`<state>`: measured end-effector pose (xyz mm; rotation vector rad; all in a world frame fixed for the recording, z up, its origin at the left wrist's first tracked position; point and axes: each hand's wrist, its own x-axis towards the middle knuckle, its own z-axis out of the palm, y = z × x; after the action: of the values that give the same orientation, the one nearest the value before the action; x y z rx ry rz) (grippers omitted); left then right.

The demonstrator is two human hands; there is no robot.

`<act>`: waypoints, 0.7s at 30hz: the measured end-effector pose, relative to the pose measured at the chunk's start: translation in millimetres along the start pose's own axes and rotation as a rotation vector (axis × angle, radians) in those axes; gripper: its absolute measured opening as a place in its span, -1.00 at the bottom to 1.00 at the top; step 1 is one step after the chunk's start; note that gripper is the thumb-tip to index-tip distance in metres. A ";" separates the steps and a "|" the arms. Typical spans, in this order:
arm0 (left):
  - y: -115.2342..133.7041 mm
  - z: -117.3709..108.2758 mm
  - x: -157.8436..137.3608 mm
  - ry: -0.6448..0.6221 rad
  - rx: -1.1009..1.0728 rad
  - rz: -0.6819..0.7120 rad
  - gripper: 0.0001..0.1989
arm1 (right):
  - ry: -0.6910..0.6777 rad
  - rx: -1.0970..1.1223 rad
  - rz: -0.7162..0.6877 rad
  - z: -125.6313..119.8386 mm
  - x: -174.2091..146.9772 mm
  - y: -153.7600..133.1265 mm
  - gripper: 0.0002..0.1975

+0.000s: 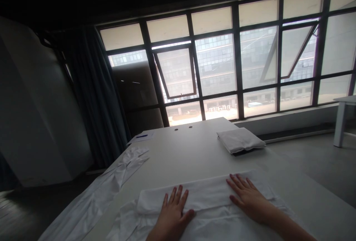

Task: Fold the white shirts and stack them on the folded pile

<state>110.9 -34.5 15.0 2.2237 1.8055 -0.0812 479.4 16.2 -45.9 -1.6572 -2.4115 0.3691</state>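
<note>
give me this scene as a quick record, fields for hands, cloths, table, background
left hand: open, palm down on the near white cloth
right hand: open, palm down on the same cloth
other cloths: folded white cloth at right; rumpled white cloth along left edge
table: white; pen on paper at far left
background: windows, two tilted open; dark curtain at left

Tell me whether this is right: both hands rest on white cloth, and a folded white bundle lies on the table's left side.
Wrong side: the head view shows the folded white bundle on the right side of the table. The left hand and right hand do rest on white cloth.
</note>
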 end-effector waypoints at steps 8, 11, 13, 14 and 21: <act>-51.6 -0.8 -21.3 -0.055 0.085 -0.211 0.06 | -0.024 -0.123 0.261 -8.6 -3.2 59.4 -0.14; -61.3 -4.6 -28.5 -0.020 0.125 -0.289 0.12 | 0.033 -0.202 0.310 -8.6 -3.3 62.8 -0.18; -58.6 -6.2 -27.5 0.011 0.127 -0.300 0.13 | 0.078 -0.235 0.288 -7.6 -3.9 51.0 -0.21; -54.6 -5.9 -25.2 0.019 0.110 -0.253 0.11 | 0.096 -0.224 0.258 -6.8 -4.7 40.7 -0.23; -10.7 17.8 -3.5 -0.083 -0.046 0.331 0.16 | -0.066 0.075 -0.106 -2.9 -22.8 -54.4 -0.21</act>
<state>102.2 -40.2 -3.3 2.4138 1.3626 -0.0631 440.1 -23.5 -26.7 -1.5020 -2.4880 0.4976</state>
